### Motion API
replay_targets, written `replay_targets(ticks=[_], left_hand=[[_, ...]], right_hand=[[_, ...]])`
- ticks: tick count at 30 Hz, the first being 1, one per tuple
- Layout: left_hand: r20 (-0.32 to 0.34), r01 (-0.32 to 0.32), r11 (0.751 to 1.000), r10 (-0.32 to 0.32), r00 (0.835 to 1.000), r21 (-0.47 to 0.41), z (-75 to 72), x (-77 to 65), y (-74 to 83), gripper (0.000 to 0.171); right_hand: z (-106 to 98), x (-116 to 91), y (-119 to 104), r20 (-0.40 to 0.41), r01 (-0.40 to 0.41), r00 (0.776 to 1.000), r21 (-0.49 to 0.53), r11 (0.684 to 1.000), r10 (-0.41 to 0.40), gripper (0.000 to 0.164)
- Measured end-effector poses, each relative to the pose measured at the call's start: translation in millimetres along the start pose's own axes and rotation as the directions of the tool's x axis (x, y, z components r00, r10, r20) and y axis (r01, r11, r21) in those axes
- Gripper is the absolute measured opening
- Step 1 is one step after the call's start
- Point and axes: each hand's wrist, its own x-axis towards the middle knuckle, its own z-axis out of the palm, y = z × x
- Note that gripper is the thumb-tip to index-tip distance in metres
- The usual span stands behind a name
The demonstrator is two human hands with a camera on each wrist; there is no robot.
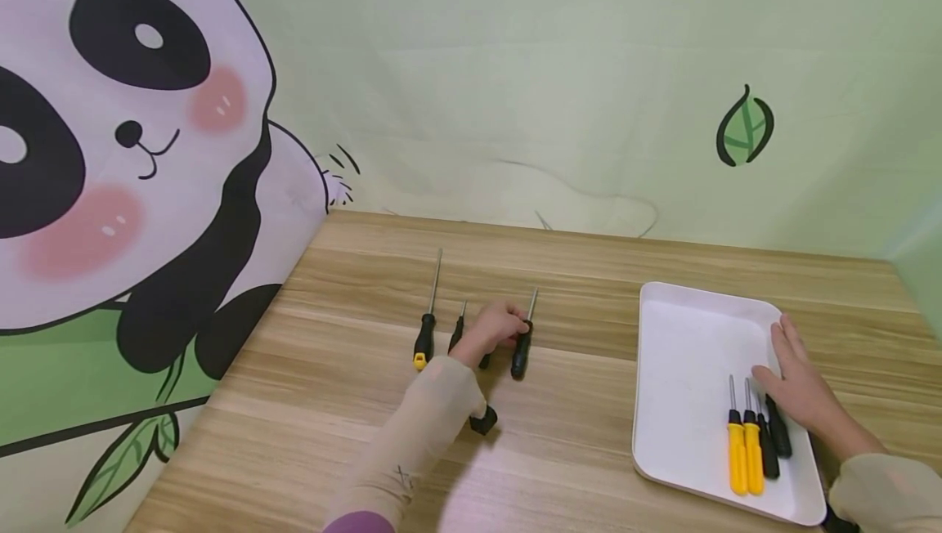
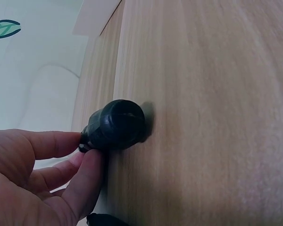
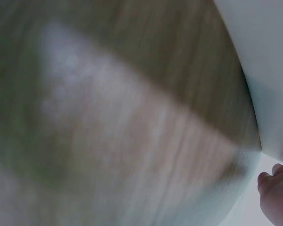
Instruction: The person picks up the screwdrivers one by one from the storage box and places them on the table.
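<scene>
With thumb and fingers my left hand [image 1: 491, 330] pinches a black-handled screwdriver [image 1: 521, 355] near the neck of its handle. In the left wrist view that handle [image 2: 119, 125] points its butt end at the camera, close to the wooden surface. Left of the hand lie a long screwdriver [image 1: 424, 341] with a yellow-ended black handle and a smaller black one [image 1: 458, 329]. Another black handle [image 1: 485, 360] is mostly hidden by the hand. My right hand [image 1: 798, 382], fingers extended, rests on the right rim of a white tray [image 1: 684, 353].
Inside the tray, at its right, lie two yellow-handled screwdrivers [image 1: 737, 455] and two black-handled ones [image 1: 778, 431], side by side. The wooden table [image 1: 574, 435] meets a green wall [image 1: 515, 108] at the back. A panda picture [image 1: 147, 149] covers the left side.
</scene>
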Motion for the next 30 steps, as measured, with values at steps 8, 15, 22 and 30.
replay_targets(ticks=[8,15,22,30], left_hand=[[-0.013,-0.009,1.000,0.009,1.000,0.019,0.5,-1.5,0.2,0.013],[-0.014,-0.017,0.998,0.018,1.000,0.065,-0.5,-2.8,2.7,0.011],[-0.012,-0.025,0.988,0.027,1.000,0.149,-4.2,-9.1,7.5,0.012],[0.007,-0.064,0.991,0.064,0.998,0.117,-7.6,-10.9,12.2,0.017]], right_hand=[[1,0,1,0.003,-0.007,1.000,-0.001,1.000,0.007,0.068],[0,1,1,0.009,-0.010,1.000,-0.002,1.000,0.010,0.068],[1,1,1,0.018,-0.021,1.000,-0.004,1.000,0.022,0.068],[1,1,2,0.010,-0.004,1.000,-0.005,1.000,0.005,0.068]])
